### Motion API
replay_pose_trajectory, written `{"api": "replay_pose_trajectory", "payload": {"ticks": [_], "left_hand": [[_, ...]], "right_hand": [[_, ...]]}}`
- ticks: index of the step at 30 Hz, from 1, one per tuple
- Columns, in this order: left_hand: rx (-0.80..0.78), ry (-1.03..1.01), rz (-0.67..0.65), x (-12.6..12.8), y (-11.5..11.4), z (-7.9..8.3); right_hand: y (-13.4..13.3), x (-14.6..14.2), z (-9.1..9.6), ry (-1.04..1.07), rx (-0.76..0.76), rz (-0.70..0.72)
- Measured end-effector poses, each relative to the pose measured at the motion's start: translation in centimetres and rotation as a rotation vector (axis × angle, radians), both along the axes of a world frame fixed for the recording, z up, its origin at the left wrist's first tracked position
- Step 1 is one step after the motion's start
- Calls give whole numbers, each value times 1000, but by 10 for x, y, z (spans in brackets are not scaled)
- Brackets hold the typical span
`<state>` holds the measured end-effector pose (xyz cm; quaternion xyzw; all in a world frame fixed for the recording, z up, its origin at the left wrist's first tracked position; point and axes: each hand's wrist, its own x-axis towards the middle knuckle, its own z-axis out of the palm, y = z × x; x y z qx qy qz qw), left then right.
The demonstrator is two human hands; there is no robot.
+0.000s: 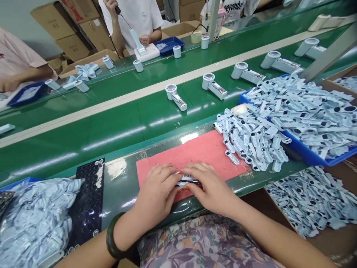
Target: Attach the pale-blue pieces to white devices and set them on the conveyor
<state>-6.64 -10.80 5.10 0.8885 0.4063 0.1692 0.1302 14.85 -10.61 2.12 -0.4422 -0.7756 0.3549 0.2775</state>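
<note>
Over a pink mat point(164, 158), my left hand point(157, 190) and my right hand point(208, 186) meet around one small device. Between the fingers shows part of a light-blue handheld fan body point(187, 178) with dark printing or parts; the rest is covered by my hands. Fingers and thumbs of both hands are closed on it from either side. Right of the mat lies a loose heap of light-blue plastic covers point(248, 139), one of which rests on the mat's edge.
A green conveyor point(111, 123) runs past the bench, carrying several handheld fans point(176, 97). A blue bin point(329, 160) heaped with covers stands right, above a box of more covers point(312, 201). Bagged parts point(41, 216) and a black board point(89, 193) lie left. Co-workers point(136, 22) sit across.
</note>
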Motion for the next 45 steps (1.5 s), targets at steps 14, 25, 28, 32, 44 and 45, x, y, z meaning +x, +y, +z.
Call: {"api": "replay_pose_trajectory", "payload": {"ticks": [14,25,28,32,44,45], "left_hand": [[11,16,-9,4,9,5],[-96,29,16,0,16,12],[-118,3,72,4,8,10],[-120,-39,118,8,6,9],[266,368,-103,-15,49,14],[300,384,-119,-22,66,17]], "right_hand": [[-1,-1,-4,-150,47,21],[5,3,-6,-79,64,35],[2,2,-5,-38,50,20],[4,-1,-3,-73,36,-5],[-14,30,-12,31,303,-302],[-15,40,-12,-18,346,-376]]}}
